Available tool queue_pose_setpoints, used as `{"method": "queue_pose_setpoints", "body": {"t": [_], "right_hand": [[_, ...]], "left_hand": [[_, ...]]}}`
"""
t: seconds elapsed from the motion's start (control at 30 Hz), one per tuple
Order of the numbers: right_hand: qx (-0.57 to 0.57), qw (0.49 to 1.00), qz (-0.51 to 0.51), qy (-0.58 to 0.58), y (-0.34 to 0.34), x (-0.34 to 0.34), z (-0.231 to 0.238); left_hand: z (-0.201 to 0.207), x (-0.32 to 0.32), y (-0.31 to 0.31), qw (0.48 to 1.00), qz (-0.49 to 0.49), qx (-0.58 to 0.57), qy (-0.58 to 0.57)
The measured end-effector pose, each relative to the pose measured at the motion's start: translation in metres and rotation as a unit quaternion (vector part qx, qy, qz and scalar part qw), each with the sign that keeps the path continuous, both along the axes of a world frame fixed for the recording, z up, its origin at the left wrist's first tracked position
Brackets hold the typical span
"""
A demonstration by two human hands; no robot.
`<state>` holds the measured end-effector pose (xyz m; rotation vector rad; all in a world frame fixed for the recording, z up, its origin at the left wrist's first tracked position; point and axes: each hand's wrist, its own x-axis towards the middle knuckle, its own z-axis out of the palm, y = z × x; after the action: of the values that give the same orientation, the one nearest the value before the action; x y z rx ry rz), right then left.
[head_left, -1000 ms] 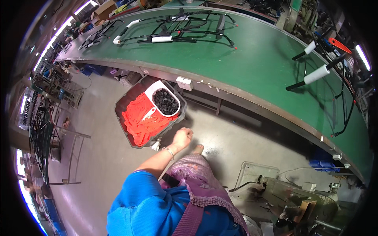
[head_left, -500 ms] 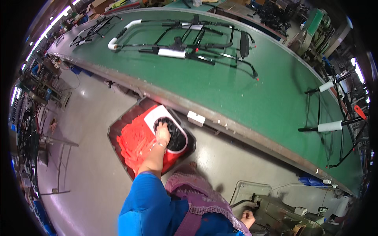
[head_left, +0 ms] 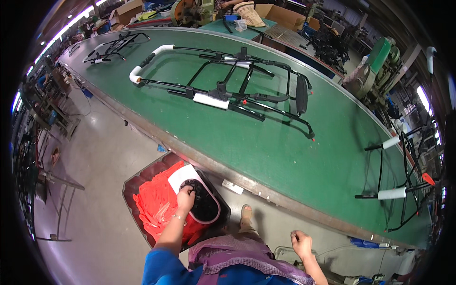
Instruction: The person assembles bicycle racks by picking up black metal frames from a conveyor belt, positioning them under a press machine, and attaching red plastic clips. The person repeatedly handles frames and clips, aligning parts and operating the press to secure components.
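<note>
My left hand (head_left: pixel 185 197) is at the left side of a white oval-mouthed container (head_left: pixel 178 176), its fingers drawn together. Small black parts (head_left: pixel 205 202) fill the container, and whatever the fingers pinch is too small to make out. Beneath and beside the container, bright red flat pieces (head_left: pixel 154 202) lie heaped in a dark crate (head_left: pixel 130 206). My right hand (head_left: pixel 302 244) hangs apart from everything near the table's front edge. Its fingers are curled closed, and I cannot see what is inside them.
On the long green table (head_left: pixel 266 156) lies a black tubular frame (head_left: pixel 221 90) with white sleeves. Another frame (head_left: pixel 401 178) stands at the right, and a third (head_left: pixel 111 47) lies at far left. A white block (head_left: pixel 232 186) sits on the table's front edge. Machines line the right.
My left hand has drawn back from the black parts toward the container's left side, and its fingers have closed. My right hand has risen from low beside my body. The view has tilted up.
</note>
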<state>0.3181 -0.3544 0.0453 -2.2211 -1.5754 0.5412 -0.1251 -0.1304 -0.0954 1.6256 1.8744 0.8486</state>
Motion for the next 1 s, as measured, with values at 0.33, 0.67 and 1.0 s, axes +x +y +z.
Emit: {"method": "queue_pose_setpoints", "body": {"t": [0.33, 0.67, 1.0], "right_hand": [[0.183, 0.935, 0.302, 0.001, 0.328, -0.014, 0.032], [0.216, 0.926, 0.309, 0.034, 0.527, -0.093, 0.079], [0.102, 0.935, 0.337, 0.055, 0.586, -0.127, 0.081]], "left_hand": [[0.067, 0.038, -0.105, 0.857, 0.096, -0.322, -0.390], [0.110, 0.083, -0.153, 0.840, 0.010, -0.447, -0.307], [0.115, 0.085, -0.179, 0.852, 0.173, -0.314, -0.381]]}}
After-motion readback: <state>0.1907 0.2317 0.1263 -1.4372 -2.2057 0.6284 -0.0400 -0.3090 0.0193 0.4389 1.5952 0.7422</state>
